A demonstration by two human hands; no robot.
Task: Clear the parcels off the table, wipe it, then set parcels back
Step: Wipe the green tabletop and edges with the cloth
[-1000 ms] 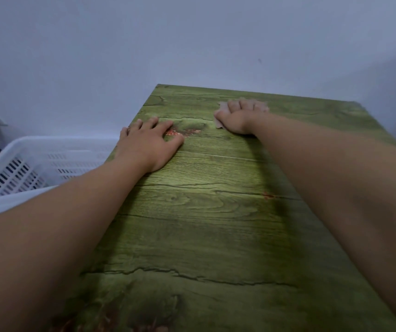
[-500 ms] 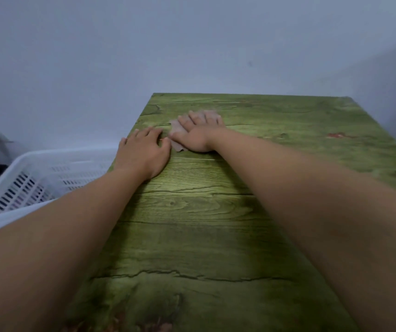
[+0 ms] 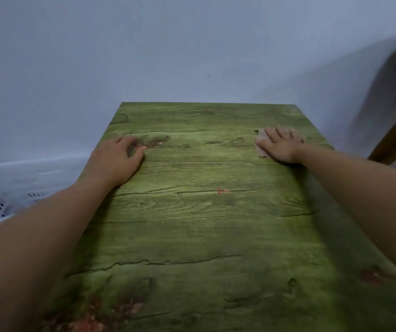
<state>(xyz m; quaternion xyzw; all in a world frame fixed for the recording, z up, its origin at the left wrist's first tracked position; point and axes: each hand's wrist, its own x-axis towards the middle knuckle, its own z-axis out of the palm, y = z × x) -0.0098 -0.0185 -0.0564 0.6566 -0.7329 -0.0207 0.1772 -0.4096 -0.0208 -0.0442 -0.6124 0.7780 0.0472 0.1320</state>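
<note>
Cloth [image 3: 261,149] now far right under flat right hand [image 3: 279,146]; left hand [image 3: 115,161] flat on table [image 3: 204,212].

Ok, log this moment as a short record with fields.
stage: wiping, no parcels in view
table: green wood-grain top
right hand: flat on the cloth, far right of the table
left hand: resting on the table near its left edge, holding nothing
basket: white, left of the table

dim, soft, motion-blurred edges
</note>
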